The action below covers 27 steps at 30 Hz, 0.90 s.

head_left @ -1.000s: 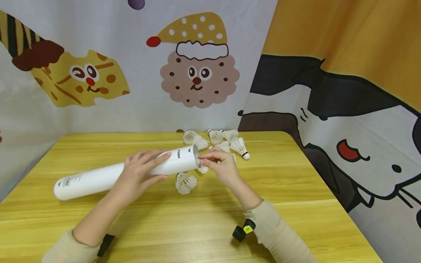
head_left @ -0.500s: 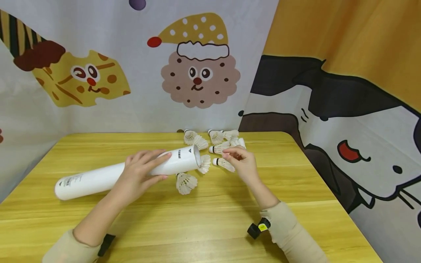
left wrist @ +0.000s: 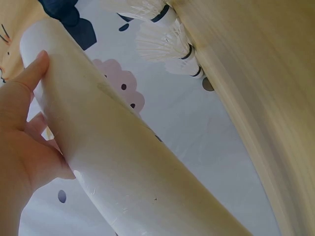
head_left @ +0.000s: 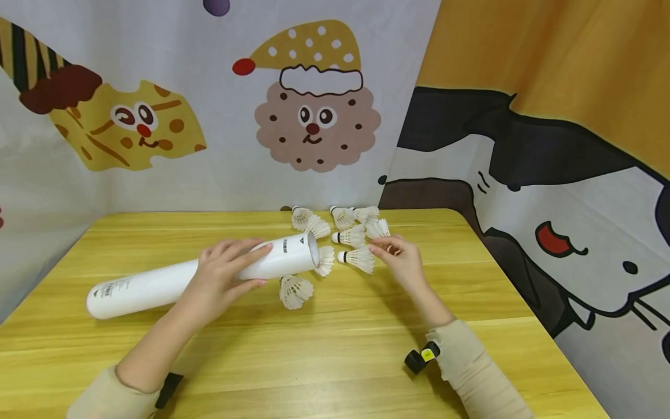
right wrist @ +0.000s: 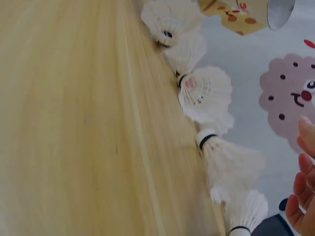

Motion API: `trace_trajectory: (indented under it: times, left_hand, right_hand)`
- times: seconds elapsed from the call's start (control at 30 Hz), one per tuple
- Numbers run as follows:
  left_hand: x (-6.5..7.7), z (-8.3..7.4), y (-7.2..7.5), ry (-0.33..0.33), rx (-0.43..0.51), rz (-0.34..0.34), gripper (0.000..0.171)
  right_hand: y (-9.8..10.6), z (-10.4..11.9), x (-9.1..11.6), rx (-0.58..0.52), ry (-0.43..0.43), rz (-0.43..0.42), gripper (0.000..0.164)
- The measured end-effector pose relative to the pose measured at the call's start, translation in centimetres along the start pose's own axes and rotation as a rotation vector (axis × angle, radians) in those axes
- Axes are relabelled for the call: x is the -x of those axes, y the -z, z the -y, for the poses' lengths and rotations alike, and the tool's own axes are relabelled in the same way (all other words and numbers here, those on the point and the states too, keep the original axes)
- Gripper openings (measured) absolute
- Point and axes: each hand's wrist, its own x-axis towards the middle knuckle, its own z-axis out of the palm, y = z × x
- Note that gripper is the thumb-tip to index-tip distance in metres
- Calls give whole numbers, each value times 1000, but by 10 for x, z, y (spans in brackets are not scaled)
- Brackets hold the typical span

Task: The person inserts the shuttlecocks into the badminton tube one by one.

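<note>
My left hand [head_left: 222,279] grips a white shuttlecock tube [head_left: 157,285], held at a slant with its uncapped mouth raised to the right. In the left wrist view, the fingers and thumb lie along the side of the tube [left wrist: 113,128]. My right hand [head_left: 400,262] hovers at the right of the shuttlecocks, fingers loosely bent. Closest to its fingertips are a shuttlecock [head_left: 357,259] and another [head_left: 378,228] whose cork it hides. At the right edge of the right wrist view, the fingers [right wrist: 304,189] appear apart from the shuttlecocks [right wrist: 234,167], with nothing seen between them.
Further shuttlecocks lie at the table's back edge, among them one [head_left: 301,217] behind the tube and one [head_left: 342,217] farther right. Another shuttlecock [head_left: 296,291] lies just under the tube. A printed curtain [head_left: 220,186] hangs behind the wooden table [head_left: 314,366].
My right hand has drawn back from the tube's mouth and moved right to the shuttlecocks. The left hand and the tube have stayed in place.
</note>
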Motion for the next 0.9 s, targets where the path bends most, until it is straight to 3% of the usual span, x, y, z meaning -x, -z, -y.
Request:
trace_trajectory:
  times: [0.23, 0.47, 0.9]
  left_hand:
    - [0, 0, 0, -4, 3, 7, 75]
    - [0, 0, 0, -9, 7, 6, 75]
    - [1, 0, -1, -6, 6, 5, 75]
  right_hand:
    - [2, -13, 0, 63, -49, 60, 12]
    - [0, -24, 3, 99, -37, 111, 13]
    - [-11, -31, 8, 133, -86, 140, 10]
